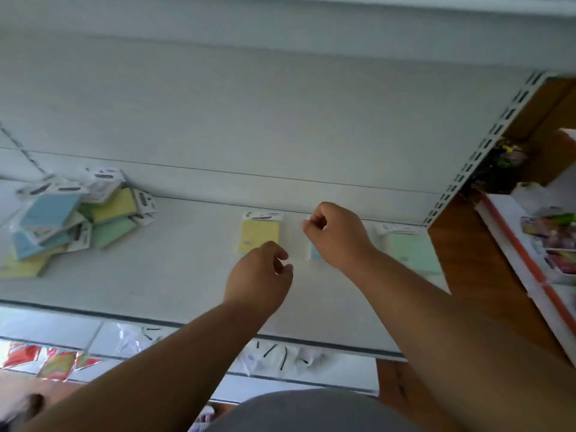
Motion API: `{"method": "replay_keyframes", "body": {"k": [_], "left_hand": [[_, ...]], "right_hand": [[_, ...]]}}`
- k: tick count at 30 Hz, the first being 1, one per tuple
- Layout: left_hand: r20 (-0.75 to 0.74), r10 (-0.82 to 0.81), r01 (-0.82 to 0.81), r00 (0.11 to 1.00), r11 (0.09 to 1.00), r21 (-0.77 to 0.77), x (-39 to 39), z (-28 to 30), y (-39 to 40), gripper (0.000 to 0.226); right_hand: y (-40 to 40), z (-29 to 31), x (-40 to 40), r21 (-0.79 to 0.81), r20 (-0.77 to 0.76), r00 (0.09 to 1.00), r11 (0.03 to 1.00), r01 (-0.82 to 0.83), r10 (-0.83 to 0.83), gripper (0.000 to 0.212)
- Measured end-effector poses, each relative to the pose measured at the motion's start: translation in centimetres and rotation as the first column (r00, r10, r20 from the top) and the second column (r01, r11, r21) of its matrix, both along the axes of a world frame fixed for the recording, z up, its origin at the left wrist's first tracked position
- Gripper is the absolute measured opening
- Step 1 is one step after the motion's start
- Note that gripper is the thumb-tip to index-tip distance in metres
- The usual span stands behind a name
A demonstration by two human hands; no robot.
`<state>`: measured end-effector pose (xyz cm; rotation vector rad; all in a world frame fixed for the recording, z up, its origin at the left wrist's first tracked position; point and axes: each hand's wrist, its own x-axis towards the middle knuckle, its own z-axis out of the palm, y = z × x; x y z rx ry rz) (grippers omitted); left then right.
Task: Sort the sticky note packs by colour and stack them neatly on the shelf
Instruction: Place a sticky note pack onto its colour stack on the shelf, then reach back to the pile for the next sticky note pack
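Note:
On the white shelf (174,275) three packs lie flat in a row along the back. A yellow sticky note pack (258,232) is in the middle, and a green pack (411,251) lies to the right. Between them is a blue pack (315,253), mostly hidden under my right hand (335,233). That hand is curled, its fingertips pinching the blue pack's white header card. My left hand (260,275) hovers at the yellow pack's near right corner, fingers loosely curled and apart, holding nothing. An unsorted heap of blue, yellow and green packs (71,219) sits at the far left.
The shelf's slotted upright (486,141) and a brown wall bound the right side. Beyond it stands another rack with colourful goods (551,235). Lower shelves near me hold plastic-bagged items (271,353) and red packets (46,360). An upper shelf overhangs.

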<state>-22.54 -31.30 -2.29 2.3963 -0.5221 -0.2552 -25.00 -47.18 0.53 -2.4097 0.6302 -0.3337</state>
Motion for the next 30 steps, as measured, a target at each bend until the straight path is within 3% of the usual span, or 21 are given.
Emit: {"method": "replay_keyframes", "body": {"k": [9,12,15,21,26,30], "left_hand": [[0.025,0.256,-0.256,0.966,0.966,0.037,12.7,-0.4,18.8,0.015],[0.044,0.301,-0.303,0.952,0.953,0.03,16.2,0.1,23.2,0.016],[0.096,0.338,-0.339,0.936,0.941,-0.005,18.9,0.7,26.4,0.018],[0.068,0.472,-0.475,0.879,0.88,0.023,23.1,1.0,30.2,0.048],[-0.013,0.47,-0.471,0.882,0.882,-0.039,24.9,0.9,30.4,0.039],[-0.08,0.466,-0.473,0.881,0.87,-0.14,24.9,0.7,29.9,0.014]], "right_hand": [[19.1,-1.7,13.6,0.234,-0.043,0.966,0.943,-0.238,0.254,0.017],[23.5,-2.3,17.4,0.394,-0.066,0.97,0.899,-0.19,0.234,0.014],[26.7,-2.3,20.4,0.45,-0.07,0.977,0.88,-0.152,0.204,0.015],[31.6,-1.0,26.2,0.511,-0.068,0.979,0.85,-0.129,0.19,0.016],[32.8,-1.4,28.3,0.502,-0.114,0.985,0.863,-0.055,0.129,0.018],[31.6,-1.1,27.5,0.683,-0.093,0.996,0.728,0.056,0.01,0.02]]}}
